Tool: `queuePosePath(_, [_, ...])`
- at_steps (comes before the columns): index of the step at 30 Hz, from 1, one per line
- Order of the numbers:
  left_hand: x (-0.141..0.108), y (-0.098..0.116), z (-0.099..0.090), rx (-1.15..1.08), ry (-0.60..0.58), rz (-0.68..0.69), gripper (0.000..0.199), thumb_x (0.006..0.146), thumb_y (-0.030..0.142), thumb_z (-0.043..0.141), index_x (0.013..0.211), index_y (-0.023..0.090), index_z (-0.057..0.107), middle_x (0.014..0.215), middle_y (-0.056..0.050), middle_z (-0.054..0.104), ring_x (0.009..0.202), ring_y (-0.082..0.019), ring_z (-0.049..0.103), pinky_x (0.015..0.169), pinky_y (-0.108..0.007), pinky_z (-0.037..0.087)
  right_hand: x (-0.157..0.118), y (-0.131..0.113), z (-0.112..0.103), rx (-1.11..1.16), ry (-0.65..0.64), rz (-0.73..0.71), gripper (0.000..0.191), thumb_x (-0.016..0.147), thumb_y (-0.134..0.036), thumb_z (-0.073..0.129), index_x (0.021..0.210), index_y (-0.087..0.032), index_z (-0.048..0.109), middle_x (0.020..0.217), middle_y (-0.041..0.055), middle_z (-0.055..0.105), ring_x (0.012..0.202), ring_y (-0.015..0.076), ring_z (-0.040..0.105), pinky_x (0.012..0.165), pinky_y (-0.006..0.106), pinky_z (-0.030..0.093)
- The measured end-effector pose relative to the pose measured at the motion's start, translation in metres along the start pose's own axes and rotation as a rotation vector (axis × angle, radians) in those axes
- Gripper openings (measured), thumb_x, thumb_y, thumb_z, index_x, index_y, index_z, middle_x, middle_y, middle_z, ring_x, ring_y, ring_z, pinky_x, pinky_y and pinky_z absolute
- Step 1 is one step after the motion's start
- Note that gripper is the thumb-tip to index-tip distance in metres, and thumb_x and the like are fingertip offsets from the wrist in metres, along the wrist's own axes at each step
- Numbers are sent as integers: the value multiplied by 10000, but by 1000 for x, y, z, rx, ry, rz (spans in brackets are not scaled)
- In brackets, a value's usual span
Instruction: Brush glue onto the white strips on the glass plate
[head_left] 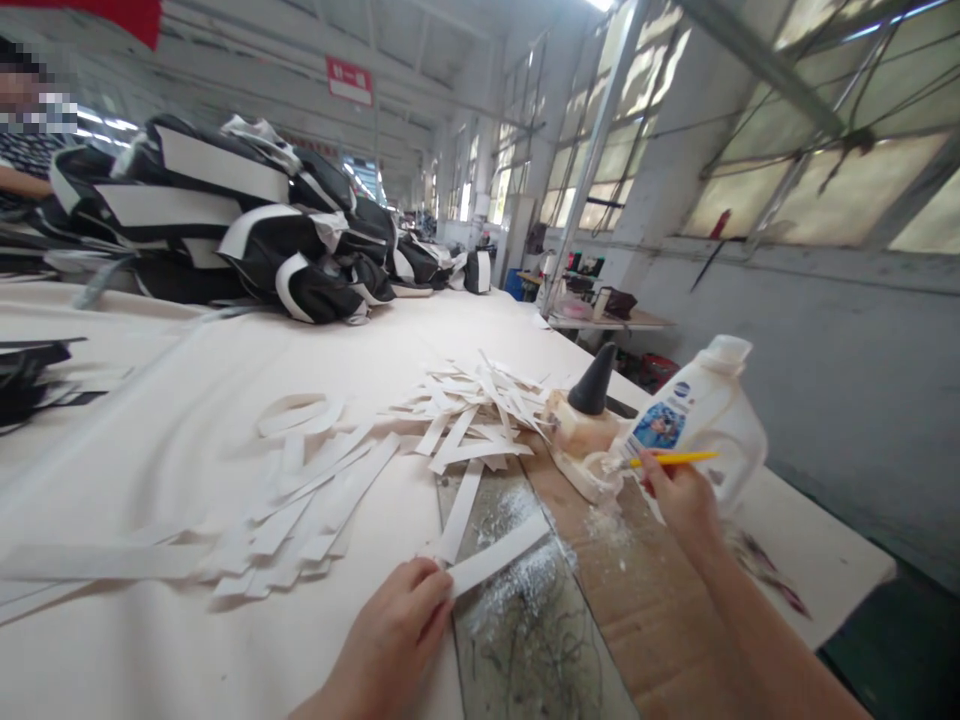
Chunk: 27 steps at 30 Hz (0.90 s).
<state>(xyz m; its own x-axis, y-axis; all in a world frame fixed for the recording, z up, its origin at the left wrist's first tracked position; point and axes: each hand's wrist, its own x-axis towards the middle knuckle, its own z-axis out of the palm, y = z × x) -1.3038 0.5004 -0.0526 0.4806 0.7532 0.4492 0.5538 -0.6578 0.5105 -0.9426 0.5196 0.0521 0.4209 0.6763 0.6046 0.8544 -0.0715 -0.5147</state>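
My left hand (409, 615) pinches the near end of a white strip (502, 555), which lies over a glue-smeared board (525, 640). In my right hand (684, 505) is a yellow-handled brush (679, 458), its tip at a whitish, glue-crusted container (592, 470). A black cone-shaped piece (592, 380) stands on the block behind that container. Just beyond my right hand stands a white plastic jug (720, 400) with a blue label. Loose white strips (480, 400) lie heaped past the board, and more strips (300, 530) are fanned out to the left.
Brown cardboard (660, 630) lies beside the board. Black-and-white sewn pieces (247, 220) are piled across the far left of the pale table (150, 400). A person (26, 140) is partly visible at the far left. The wall with windows (817, 190) runs along the right.
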Motion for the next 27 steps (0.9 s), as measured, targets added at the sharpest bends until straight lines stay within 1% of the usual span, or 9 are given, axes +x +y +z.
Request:
queuePosePath(3, [0, 3, 0, 32, -33, -15, 195, 870, 172, 406, 869, 206, 598, 912, -53, 574, 833, -178, 564, 741, -289, 479, -6, 2, -8, -103, -20, 12, 551, 721, -652, 377, 734, -158, 622, 522, 73, 585, 550, 253, 583, 502, 309, 392])
queuePosePath(6, [1, 5, 0, 65, -63, -27, 194, 859, 155, 411, 856, 198, 601, 909, -57, 570, 826, -184, 560, 737, -302, 476, -21, -13, -5, -79, 25, 1, 492, 726, -619, 403, 742, -172, 610, 525, 57, 567, 562, 251, 576, 496, 304, 391])
queuePosePath(9, [2, 5, 0, 78, -69, -27, 191, 852, 148, 413, 858, 192, 598, 915, -60, 569, 829, -185, 558, 740, -300, 474, -53, -47, 15, 190, -228, -48, 410, 770, -562, 441, 755, -179, 585, 475, -2, 500, 458, 183, 509, 444, 264, 376])
queuePosePath(12, [3, 6, 0, 86, -72, -21, 194, 855, 152, 407, 854, 193, 596, 909, -57, 568, 823, -181, 557, 734, -291, 472, -88, -84, 42, 440, -519, -157, 271, 792, -444, 504, 782, -183, 573, 613, 4, 565, 536, 158, 535, 489, 240, 415])
queuePosePath(15, [2, 6, -1, 89, -90, -28, 183, 852, 150, 416, 844, 190, 594, 906, -54, 565, 823, -180, 557, 737, -291, 469, -101, -97, 62, 464, -653, -266, 165, 791, -335, 502, 773, -187, 571, 689, 9, 588, 617, 157, 557, 560, 243, 442])
queuePosePath(17, [1, 7, -1, 87, -102, -39, 174, 846, 145, 425, 841, 189, 593, 908, -53, 565, 827, -180, 556, 742, -292, 467, -91, -87, 67, 377, -633, -273, 173, 787, -323, 467, 732, -187, 558, 634, -5, 568, 580, 153, 544, 543, 243, 427])
queuePosePath(22, [2, 8, -1, 80, -114, -53, 172, 844, 141, 422, 819, 189, 586, 900, -46, 563, 825, -177, 552, 742, -287, 460, -40, -46, 53, 101, -395, -204, 261, 730, -413, 452, 671, -184, 562, 539, 8, 557, 529, 192, 551, 514, 275, 390])
queuePosePath(24, [3, 8, 0, 75, -119, -55, 177, 848, 147, 415, 824, 189, 585, 903, -48, 560, 825, -176, 549, 740, -286, 458, -32, -46, 44, 86, -320, -184, 277, 731, -427, 459, 703, -179, 578, 558, 27, 574, 566, 214, 569, 529, 287, 393])
queuePosePath(27, [3, 8, 0, 76, -126, -62, 182, 856, 159, 407, 829, 189, 585, 907, -49, 559, 829, -176, 547, 740, -285, 455, -48, -70, 41, 187, -262, -210, 257, 770, -413, 459, 737, -183, 570, 609, 27, 582, 600, 199, 570, 550, 273, 405])
